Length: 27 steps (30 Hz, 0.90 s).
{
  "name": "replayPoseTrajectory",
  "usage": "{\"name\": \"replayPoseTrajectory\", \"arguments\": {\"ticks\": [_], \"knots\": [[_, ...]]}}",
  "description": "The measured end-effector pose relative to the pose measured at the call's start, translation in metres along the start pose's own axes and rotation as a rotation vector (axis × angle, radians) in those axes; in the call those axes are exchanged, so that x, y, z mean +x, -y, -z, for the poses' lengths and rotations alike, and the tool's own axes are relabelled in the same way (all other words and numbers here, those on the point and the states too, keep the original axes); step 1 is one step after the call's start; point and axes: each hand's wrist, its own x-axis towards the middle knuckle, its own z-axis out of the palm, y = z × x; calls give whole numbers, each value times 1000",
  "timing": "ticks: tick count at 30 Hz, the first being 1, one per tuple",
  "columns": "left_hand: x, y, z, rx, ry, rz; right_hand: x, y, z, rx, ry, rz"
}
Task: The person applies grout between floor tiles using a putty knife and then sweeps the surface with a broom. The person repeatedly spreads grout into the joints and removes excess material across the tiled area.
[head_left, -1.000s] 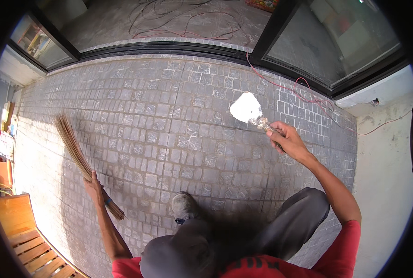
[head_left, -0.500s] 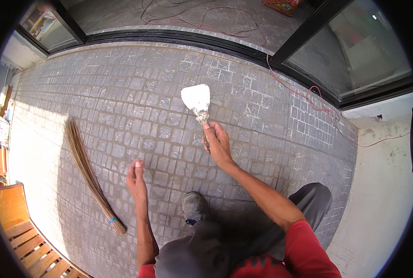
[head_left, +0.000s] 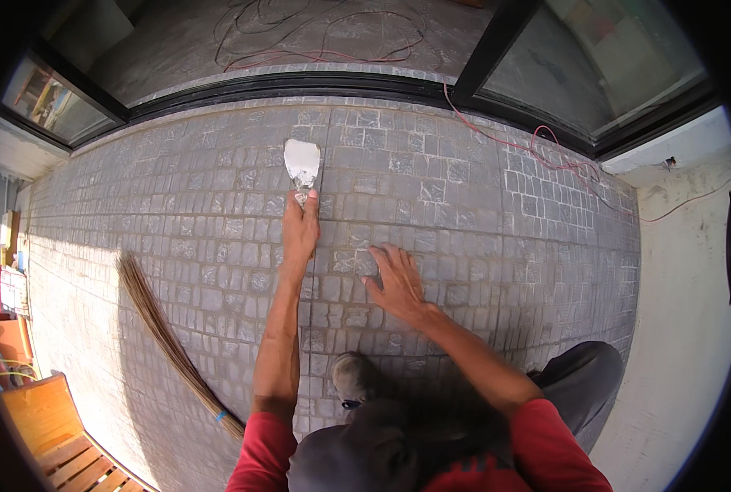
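My left hand [head_left: 301, 228] is closed around the handle of a putty knife [head_left: 303, 158]. Its wide blade is coated pale white and points away from me, over the grey stone-block paving [head_left: 218, 213]. Whether the blade touches the paving I cannot tell. To the right and a little nearer, my right hand [head_left: 399, 283] is empty, fingers apart, low over the blocks. A bundled stick broom [head_left: 173, 336] with a blue band lies on the paving left of my left forearm.
Beyond the paving runs a black door frame [head_left: 300, 84] with glass panels. A thin red cable [head_left: 497, 139] crosses its sill toward the pale wall [head_left: 669, 312] on the right. A slatted wooden bench [head_left: 41, 410] stands at the lower left. My shoe [head_left: 354, 377] rests near the middle.
The putty knife has passed from my right hand to my left, which has reached forward. My right hand has let go, opened and come down slightly.
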Motion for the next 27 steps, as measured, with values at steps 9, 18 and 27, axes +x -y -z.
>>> {"name": "replayPoseTrajectory", "arguments": {"ticks": [9, 18, 27], "knots": [[156, 14, -39, 598, -56, -298, -34, -67, -3, -237, 29, -121], [200, 23, -36, 697, 64, -291, -32, -58, 7, -219, 42, -140], [199, -20, -9, 722, 253, 81, -21, -49, 5, -232, 72, -123]]}}
